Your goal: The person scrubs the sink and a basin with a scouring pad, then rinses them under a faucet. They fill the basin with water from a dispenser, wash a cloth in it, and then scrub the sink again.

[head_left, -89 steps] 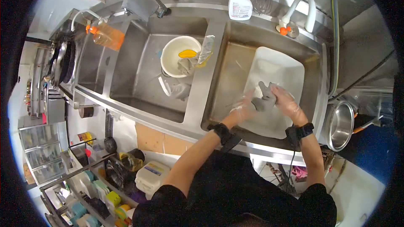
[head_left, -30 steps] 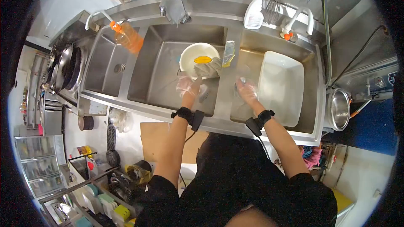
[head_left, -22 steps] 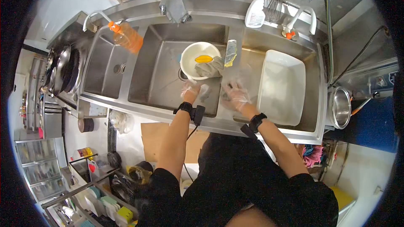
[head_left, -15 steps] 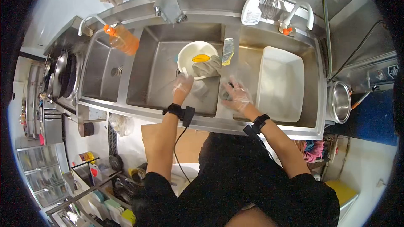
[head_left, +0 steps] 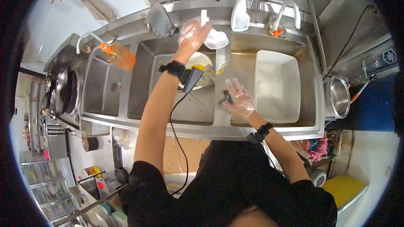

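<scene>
My left hand [head_left: 192,35], in a clear plastic glove, is raised at the back of the middle basin, near the faucet. Its fingers are closed on a white scoop-like container with a handle [head_left: 217,39], held over the sink's back edge. Below that arm stands a white round bowl [head_left: 198,60], partly hidden, with a yellow piece [head_left: 198,67] and a grey-green cloth [head_left: 207,77] in it. My right hand [head_left: 242,100], gloved too, hovers over the divider with fingers spread. A small dark object [head_left: 227,97] lies by its thumb and fingertips.
A large white tub [head_left: 277,86] fills much of the right basin. On the divider lies a crumpled silver-and-yellow packet [head_left: 220,65]. A spray bottle [head_left: 240,14], a whisk [head_left: 257,6] and a white tap [head_left: 288,12] line the back. An orange bottle [head_left: 120,56] stands left.
My left hand has moved up and back from beside the bowl, carrying the white scoop-like container. My right hand's fingers have spread apart above the divider. The view has shifted slightly.
</scene>
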`<state>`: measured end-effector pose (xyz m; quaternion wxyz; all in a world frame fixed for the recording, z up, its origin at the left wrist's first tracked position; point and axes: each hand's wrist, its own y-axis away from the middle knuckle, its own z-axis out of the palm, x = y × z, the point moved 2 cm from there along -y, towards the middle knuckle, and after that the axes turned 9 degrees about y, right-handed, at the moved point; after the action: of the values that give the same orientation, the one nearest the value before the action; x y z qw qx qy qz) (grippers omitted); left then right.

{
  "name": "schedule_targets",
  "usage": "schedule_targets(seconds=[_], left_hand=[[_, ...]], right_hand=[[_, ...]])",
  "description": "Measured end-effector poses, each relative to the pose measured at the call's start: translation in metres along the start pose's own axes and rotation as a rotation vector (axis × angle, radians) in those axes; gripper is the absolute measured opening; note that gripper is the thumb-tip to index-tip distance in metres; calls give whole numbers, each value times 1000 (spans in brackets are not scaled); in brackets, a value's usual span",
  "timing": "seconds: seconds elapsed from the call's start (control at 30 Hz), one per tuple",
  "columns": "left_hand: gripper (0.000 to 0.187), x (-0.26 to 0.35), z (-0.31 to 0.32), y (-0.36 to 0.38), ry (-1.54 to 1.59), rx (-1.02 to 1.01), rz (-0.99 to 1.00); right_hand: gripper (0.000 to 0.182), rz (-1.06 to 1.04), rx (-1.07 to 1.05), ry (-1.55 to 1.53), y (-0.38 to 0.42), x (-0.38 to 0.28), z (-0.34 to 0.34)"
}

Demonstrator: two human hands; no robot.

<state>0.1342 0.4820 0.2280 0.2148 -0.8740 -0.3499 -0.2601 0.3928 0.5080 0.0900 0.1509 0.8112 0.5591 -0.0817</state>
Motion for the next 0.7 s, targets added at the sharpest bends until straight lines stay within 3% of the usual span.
schedule_targets(seconds=[0.1, 0.17, 0.47, 0.57, 0.67, 0.7], left_hand=[[40, 6, 26, -36, -8, -24, 24], [39, 19, 35, -46, 23, -128, -138], [39, 17, 80, -93, -175, -80, 47], [40, 24, 79, -94, -199, -65, 93], [43, 46, 59, -81, -166, -120, 56], [45, 47, 58, -77, -118, -150, 7]], right_hand=[[78, 11, 84, -72, 6, 21, 5], [77, 3, 131, -100, 11, 36, 8], [74, 151, 131, -171, 20, 70, 18], [73, 203, 59, -169, 15, 73, 18], [73, 144, 157, -73, -2, 89, 47], [73, 118, 208, -294, -10, 91, 51]])
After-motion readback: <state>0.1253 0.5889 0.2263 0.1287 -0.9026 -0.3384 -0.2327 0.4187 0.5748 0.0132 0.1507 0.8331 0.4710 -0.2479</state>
